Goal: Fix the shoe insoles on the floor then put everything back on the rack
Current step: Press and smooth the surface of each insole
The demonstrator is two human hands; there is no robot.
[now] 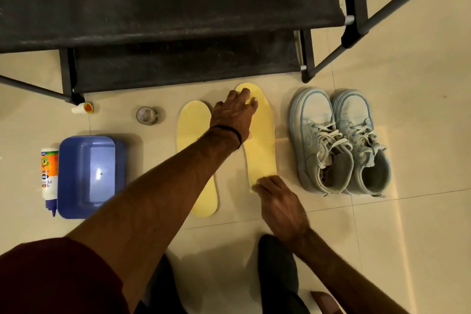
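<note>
Two yellow insoles lie side by side on the tiled floor in front of the black shoe rack (163, 7). My left hand (235, 115) reaches forward and rests with spread fingers on the toe end of the right insole (265, 140). My right hand (277, 201) touches that insole's heel end; whether its fingers pinch the edge is unclear. The left insole (193, 135) lies untouched, partly hidden under my left forearm. A pair of pale blue sneakers (339, 143) stands to the right of the insoles, toes toward the rack.
A blue plastic tub (89, 176) sits at the left with a glue bottle (49, 178) beside it. A roll of tape (147, 115) and a small glue stick (82, 108) lie near the rack's foot. My dark-clad legs are at the bottom.
</note>
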